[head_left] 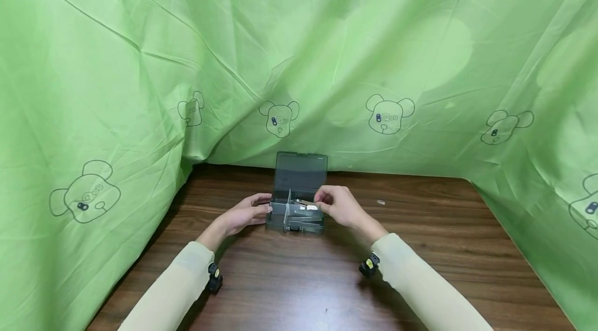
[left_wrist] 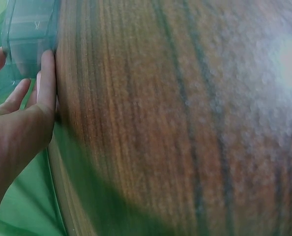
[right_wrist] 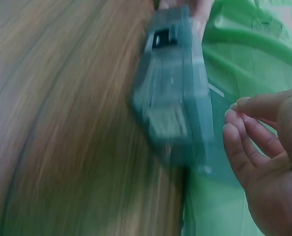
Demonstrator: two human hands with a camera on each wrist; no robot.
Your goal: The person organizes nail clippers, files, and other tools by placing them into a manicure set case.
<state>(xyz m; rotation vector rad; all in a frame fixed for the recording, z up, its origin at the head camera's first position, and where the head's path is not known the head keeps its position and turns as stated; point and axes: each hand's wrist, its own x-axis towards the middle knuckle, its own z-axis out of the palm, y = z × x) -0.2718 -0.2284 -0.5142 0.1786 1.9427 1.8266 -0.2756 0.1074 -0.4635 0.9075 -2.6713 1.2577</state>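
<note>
A smoky clear plastic storage box (head_left: 303, 226) stands on the table with its hinged lid (head_left: 301, 171) raised at the back. Upright dividers (head_left: 287, 209) split its inside, and thin clear pieces lie in the right part. At the box's left end, my left hand (head_left: 243, 214) holds the side wall; in the left wrist view the fingers (left_wrist: 48, 73) touch it. Over the right side, my right hand (head_left: 340, 205) pinches a thin shiny strip (head_left: 304, 202) between thumb and fingertips. Its exact kind is too small to tell.
A small clear piece (head_left: 381, 202) lies on the brown wooden table (head_left: 430, 248), right of the box. A green patterned cloth (head_left: 327, 71) hangs behind the table and along both sides. Each wrist carries a small black camera.
</note>
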